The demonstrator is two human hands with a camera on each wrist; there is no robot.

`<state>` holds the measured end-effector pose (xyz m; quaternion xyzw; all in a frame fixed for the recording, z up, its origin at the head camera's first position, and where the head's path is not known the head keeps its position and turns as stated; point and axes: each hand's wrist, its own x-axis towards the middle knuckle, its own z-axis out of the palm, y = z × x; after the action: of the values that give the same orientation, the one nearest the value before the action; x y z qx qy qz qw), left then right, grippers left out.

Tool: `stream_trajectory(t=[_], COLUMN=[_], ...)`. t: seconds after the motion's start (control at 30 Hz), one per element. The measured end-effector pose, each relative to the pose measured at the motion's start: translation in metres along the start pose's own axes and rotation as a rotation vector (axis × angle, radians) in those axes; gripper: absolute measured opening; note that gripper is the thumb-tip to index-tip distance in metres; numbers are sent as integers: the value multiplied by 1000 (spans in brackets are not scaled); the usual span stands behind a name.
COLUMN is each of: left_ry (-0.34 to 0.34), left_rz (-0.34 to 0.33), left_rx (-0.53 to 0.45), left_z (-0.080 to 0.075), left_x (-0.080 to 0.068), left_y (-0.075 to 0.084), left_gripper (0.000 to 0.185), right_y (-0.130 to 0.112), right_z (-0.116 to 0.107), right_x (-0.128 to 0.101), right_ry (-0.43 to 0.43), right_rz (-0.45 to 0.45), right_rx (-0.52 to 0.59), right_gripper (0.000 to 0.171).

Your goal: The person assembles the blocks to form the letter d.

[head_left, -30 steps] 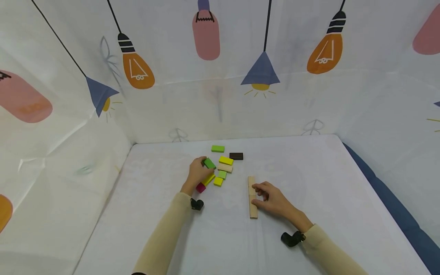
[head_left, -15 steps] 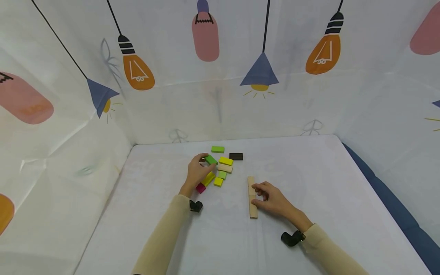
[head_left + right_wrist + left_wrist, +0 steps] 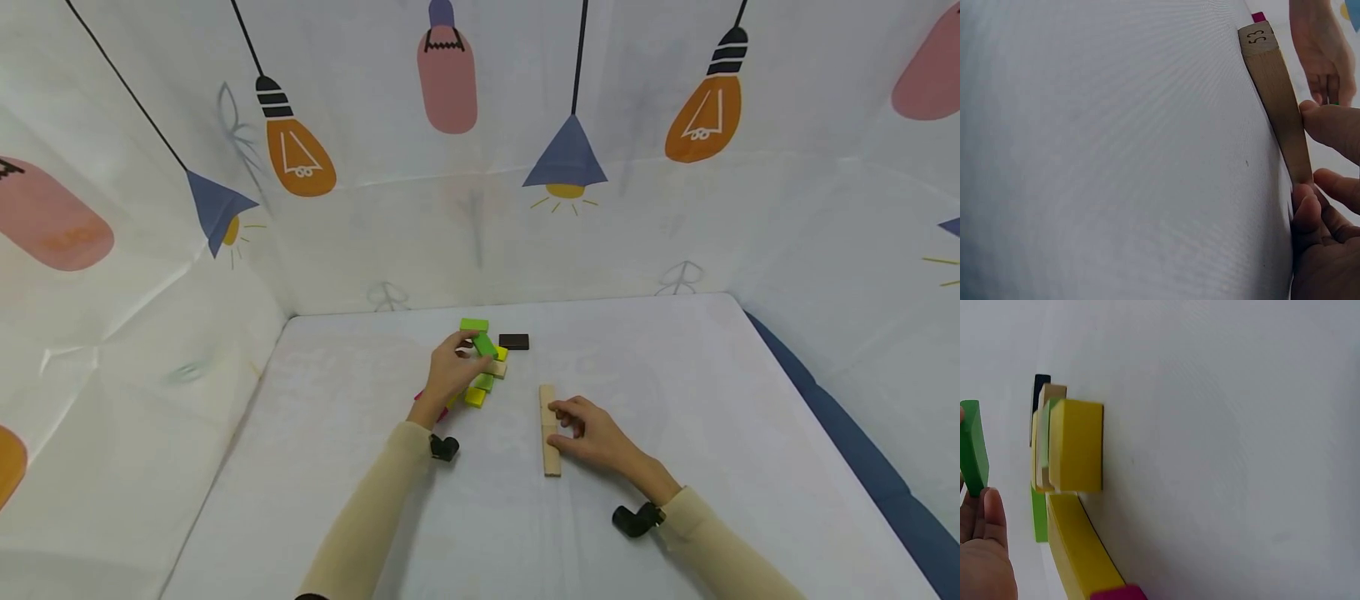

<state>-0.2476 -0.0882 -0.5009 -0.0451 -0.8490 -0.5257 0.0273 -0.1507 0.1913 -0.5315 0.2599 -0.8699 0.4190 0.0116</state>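
I see my left hand [image 3: 452, 372] pinching a dark green block [image 3: 484, 344] in its fingers above the little pile of blocks [image 3: 483, 382], while my right hand [image 3: 592, 433] fingers curl against the long wooden strip [image 3: 550, 429] lying on the desk [image 3: 675, 375], so most blocks wait unplaced.

Left hand [image 3: 452, 372] is up off the table, arm stretched forward in its beige sleeve, thumb and fingers pinched together at the tips. Right hand [image 3: 592, 433] sits low on the table, fingers [image 3: 1329, 125] curled with the tips pressing sideways, wrist angled back toward the body, a black wrist mount under each forearm.
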Motion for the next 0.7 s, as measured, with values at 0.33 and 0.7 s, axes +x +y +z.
stream_trajectory(t=[0.33,0.7], left_ry=[-127,-239], left_rz=[105,162], left_rx=[-56,-47], left_z=[23,54], left_x=[6,4], left_y=[12,27], left_gripper=[55,51], right_y=[0,1], right_z=[-1,-1], right_x=[-1,-1], right_ry=[0,0], right_rz=[10,13], right_rx=[11,22], right_gripper=[50,50])
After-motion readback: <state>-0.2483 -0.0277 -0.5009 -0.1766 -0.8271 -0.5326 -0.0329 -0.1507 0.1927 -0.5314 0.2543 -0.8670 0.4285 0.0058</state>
